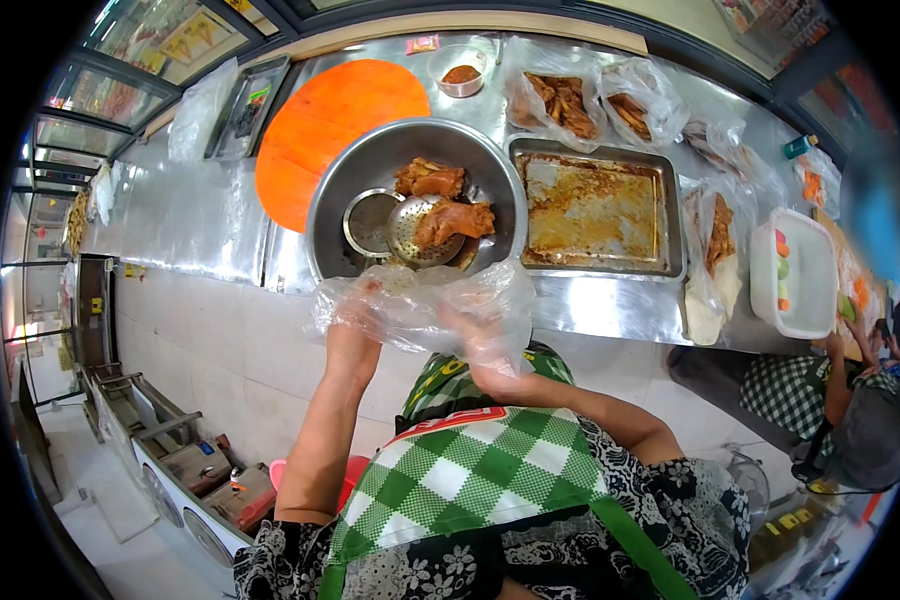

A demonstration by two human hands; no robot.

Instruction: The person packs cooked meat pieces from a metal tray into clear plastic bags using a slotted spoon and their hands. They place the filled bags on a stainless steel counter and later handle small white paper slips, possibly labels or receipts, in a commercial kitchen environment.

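A clear plastic bag (412, 300) stretches between my hands, in front of the near rim of a large steel bowl (322, 225). My left hand (356, 304) grips the bag's left side. Through the film my right hand (472, 330) shows blurred at the other side, its fingers partly hidden by plastic. Inside the bowl lie two browned pieces of cooked meat, one piece (429, 178) at the back and another piece (456, 223) on a perforated steel skimmer (409, 225). Left of the skimmer is a round, metal-rimmed strainer (370, 223).
An orange round board (337, 112) lies partly under the bowl. To the right are a greasy steel tray (592, 214), bagged meat (562, 105) behind it, and a white plastic tub (793, 277). A co-worker (832, 405) stands at far right. A sauce cup (461, 75) sits behind.
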